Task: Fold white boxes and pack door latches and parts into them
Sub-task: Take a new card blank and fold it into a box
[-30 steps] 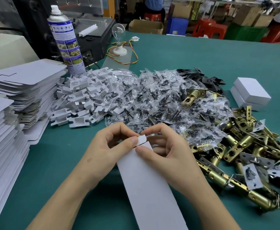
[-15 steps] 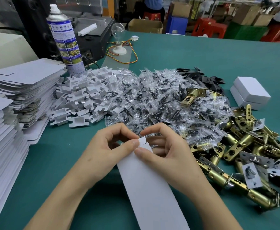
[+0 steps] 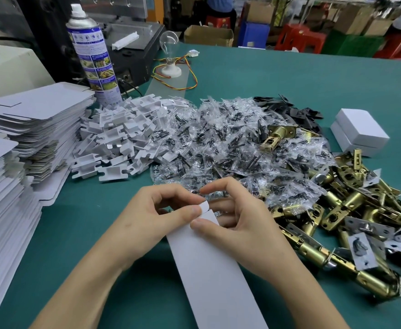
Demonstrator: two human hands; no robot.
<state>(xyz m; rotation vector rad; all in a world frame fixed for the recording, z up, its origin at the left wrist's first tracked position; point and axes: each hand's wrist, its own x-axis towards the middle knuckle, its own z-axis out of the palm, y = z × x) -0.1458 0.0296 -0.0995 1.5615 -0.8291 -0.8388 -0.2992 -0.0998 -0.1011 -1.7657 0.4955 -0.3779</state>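
1. Centrally, just above the green counter [image 3: 289, 74]: a white blank [image 3: 209, 269], a long flat strip with its far end lifted between both hands and its near end running out past the lower edge of view.
2. At its far-left corner, left hand [image 3: 152, 217]: pinching the card, thumb on top right beside a small tab [image 3: 204, 207], fingers curled behind.
3. At the far-right edge, right hand [image 3: 242, 224]: gripping too, thumb pressed flat on the top face, forefinger arched over the tab, remaining fingers tucked underneath.
4. Just beyond the hands: a wide heap of clear bags [image 3: 230, 148] holding dark screws, with one brass latch [image 3: 275, 136] lying on top toward the right.
5. Right of the hands: a pile of brass latches [image 3: 351, 210], several with silver face plates, touching the bags.
6. Left of the bags: a heap of white plastic inserts [image 3: 118, 134].
7. Far left: two tall stacks [image 3: 35, 119] of flat white card, the nearer one cut off by the edge.
8. Behind the inserts: an upright spray can [image 3: 92, 55]; further right, a clear bulb [image 3: 169, 41] in a white socket with coloured wires.
9. Right rear: two folded white boxes [image 3: 360, 131], one atop the other and slightly skewed; black plates [image 3: 296, 112] between them and the bags.
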